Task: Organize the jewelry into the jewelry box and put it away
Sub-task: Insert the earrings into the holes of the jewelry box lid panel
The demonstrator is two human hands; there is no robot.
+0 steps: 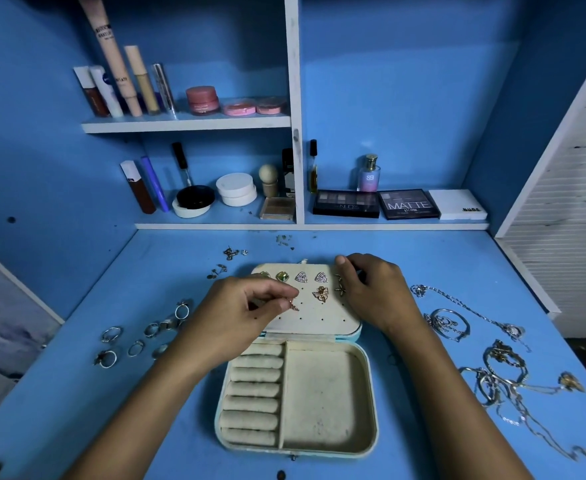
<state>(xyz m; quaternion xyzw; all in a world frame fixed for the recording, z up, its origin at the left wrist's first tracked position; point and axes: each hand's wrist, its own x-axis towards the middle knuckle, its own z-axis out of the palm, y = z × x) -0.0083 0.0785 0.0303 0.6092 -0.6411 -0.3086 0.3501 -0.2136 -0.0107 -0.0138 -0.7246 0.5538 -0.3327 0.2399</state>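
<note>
1. Blue desk [440,258] under blue shelves [187,123] stocked with cosmetics.
2. Jewelry box [322,393] lies open at the desk's middle, its lid panel [319,318] laid back and dotted with holes.
3. Studs [301,277] sit in the panel's top row; a flower earring [320,294] sits below them.
4. Left hand [246,306] pinches a small earring [294,305] between thumb and fingertips, just over the panel.
5. Right hand [374,289] rests on the panel's right edge, fingers curled over it.
6. Rings [139,337] lie scattered left of the box; tangled necklaces [492,372] lie to the right.
7. More earrings [231,252] lie behind the box.
</note>
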